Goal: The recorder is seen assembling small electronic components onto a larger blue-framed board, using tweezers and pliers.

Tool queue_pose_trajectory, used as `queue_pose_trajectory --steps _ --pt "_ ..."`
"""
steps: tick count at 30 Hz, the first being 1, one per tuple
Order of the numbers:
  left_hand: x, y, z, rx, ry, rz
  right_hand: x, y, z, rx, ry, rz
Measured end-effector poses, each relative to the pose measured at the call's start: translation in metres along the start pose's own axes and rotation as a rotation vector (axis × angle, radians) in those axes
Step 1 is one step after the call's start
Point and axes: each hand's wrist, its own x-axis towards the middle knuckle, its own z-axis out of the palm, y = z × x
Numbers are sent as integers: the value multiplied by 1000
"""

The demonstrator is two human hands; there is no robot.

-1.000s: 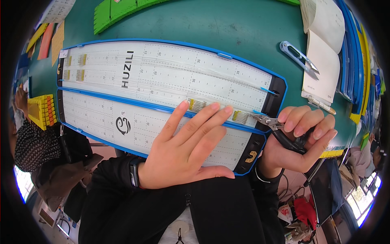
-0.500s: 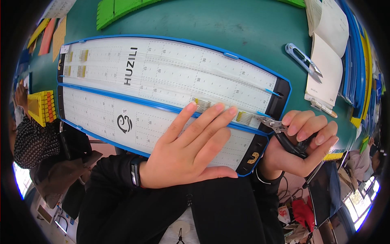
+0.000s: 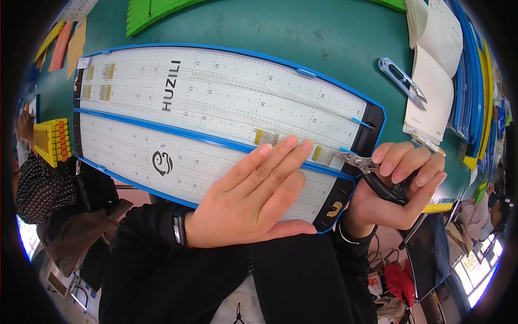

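Note:
A long blue-rimmed fishing rig case (image 3: pixel 232 97) lies open across the table, its white panels printed with scale marks and strung with thin clear lines. My left hand (image 3: pixel 245 200) rests flat on its near half, fingers stretched out and fingertips just beside a row of hooks (image 3: pixel 266 137). A second row of hooks (image 3: pixel 322 155) sits to the right of those fingertips. In my right hand (image 3: pixel 377 213) is a pair of black-handled nippers (image 3: pixel 356 161), jaws at the case's right end by the second hook row. Whether the jaws touch a line is too small to tell.
Thread snips (image 3: pixel 403 83) lie near an open notebook (image 3: pixel 430 102) at right. Blue and yellow cases (image 3: pixel 475 92) are stacked beyond it. A green foam piece (image 3: pixel 156 13) is at the far edge, a yellow rack (image 3: pixel 53 141) at left. Another person's hand (image 3: pixel 26 127) shows far left.
My left forefinger has drawn back toward me and right, uncovering more of the hook row. The case has shifted slightly left. My right hand keeps the nippers in nearly the same place.

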Motion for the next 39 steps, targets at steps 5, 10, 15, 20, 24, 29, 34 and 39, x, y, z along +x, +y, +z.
queue_pose_trajectory --steps 5,10,15,20,24,29,34,39 --pt "0 1 -1 -15 -9 -18 1 0 0 1 -3 10" --pt "-1 0 0 -39 8 -19 1 0 1 12 -38 7" --pt "0 0 -1 -35 -15 -13 0 1 2 9 -26 -3" --pt "0 0 0 -29 -12 -10 0 2 1 26 -24 -5" --pt "1 -2 -1 -14 -15 16 0 2 0 33 -33 -5" --pt "2 0 -3 -34 -14 5 0 0 0 16 -31 1" --pt "1 0 -1 -21 -19 -16 -1 3 0 33 -34 -1" --pt "0 -1 -1 -46 -3 -20 -2 -1 4 88 18 -38"
